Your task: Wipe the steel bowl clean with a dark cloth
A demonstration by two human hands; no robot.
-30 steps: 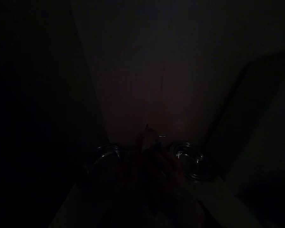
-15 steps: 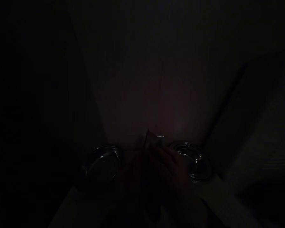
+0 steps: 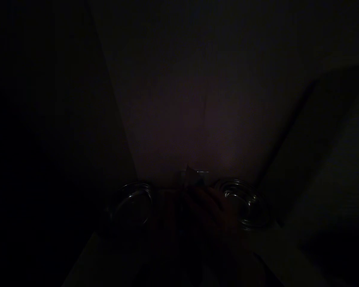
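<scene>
Head view, right hand [image 3: 214, 209] gripping pointed item [image 3: 192, 176], unreadably dark, left hand [image 3: 164, 215] grip unclear

Location: a dark setting, probably indoors; whether home, workshop or laboratory cannot be determined in this light. Supporting observations: a dim tabletop [image 3: 83, 261], its straight side edge visible at lower left, bears 2 shallow, glossy rimmed vessels, the left dish [image 3: 134, 185] and the right dish [image 3: 237, 182]; metal or glass not distinguishable. Beyond them extends a broad plain surface [image 3: 197, 115], apparently a wall, bordered at left by a darker panel [image 3: 68, 87] and at right by a slanting black band [image 3: 299, 103].
</scene>
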